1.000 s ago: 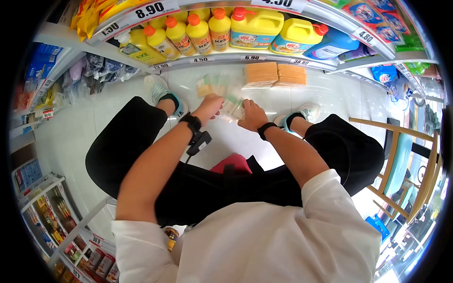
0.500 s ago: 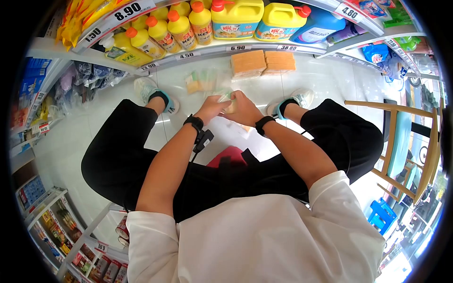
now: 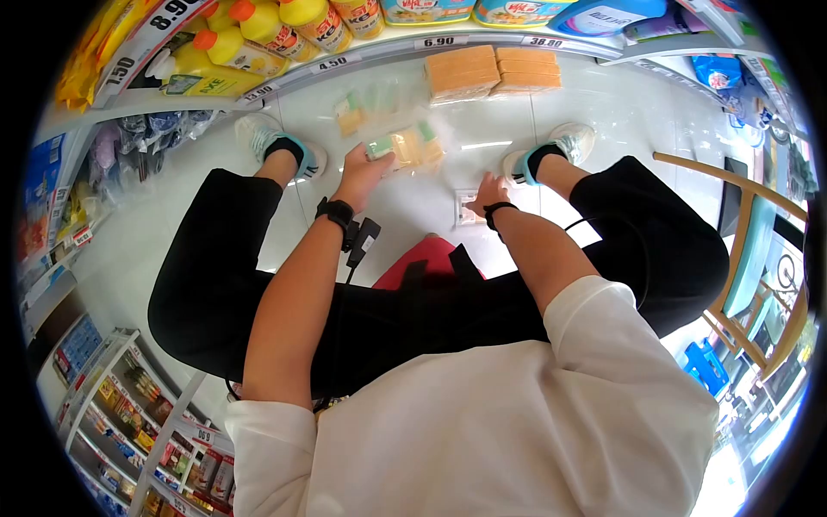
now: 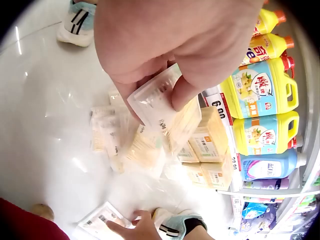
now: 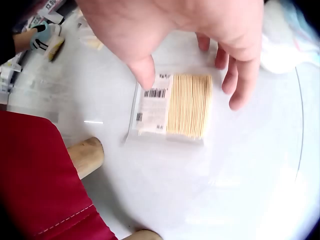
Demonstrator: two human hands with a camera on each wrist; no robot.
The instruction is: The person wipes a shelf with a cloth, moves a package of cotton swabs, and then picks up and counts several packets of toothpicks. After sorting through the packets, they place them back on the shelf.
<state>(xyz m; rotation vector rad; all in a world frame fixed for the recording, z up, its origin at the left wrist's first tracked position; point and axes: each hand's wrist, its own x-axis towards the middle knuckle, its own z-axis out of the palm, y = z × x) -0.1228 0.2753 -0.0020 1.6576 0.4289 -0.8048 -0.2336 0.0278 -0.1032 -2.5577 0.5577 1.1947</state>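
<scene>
My left hand (image 3: 360, 177) pinches a clear plastic pack (image 4: 150, 102) between thumb and fingers, close over other packs on the floor. Pale sticks show through clear packs (image 4: 145, 152) beneath it. Over the floor to the right, my right hand (image 3: 489, 194) hangs above a flat toothpick pack (image 5: 187, 105) with a white barcode label. Its thumb tip is at the label's upper edge, while the other fingers are spread past the pack's right side. More clear packs (image 3: 351, 112) lie farther forward, near the left shoe.
Two stacks of tan wrapped packages (image 3: 461, 73) stand before the shelf. Yellow detergent bottles (image 3: 314, 24) line the lower shelf. Shoes (image 3: 573, 142) flank the work area. A red stool seat (image 5: 45, 175) is under the person, and a wooden chair (image 3: 749, 250) stands at the right.
My hands were together around a pack half a second ago and have parted. The left went forward and left with a pack; the right moved right, over the toothpick pack on the floor.
</scene>
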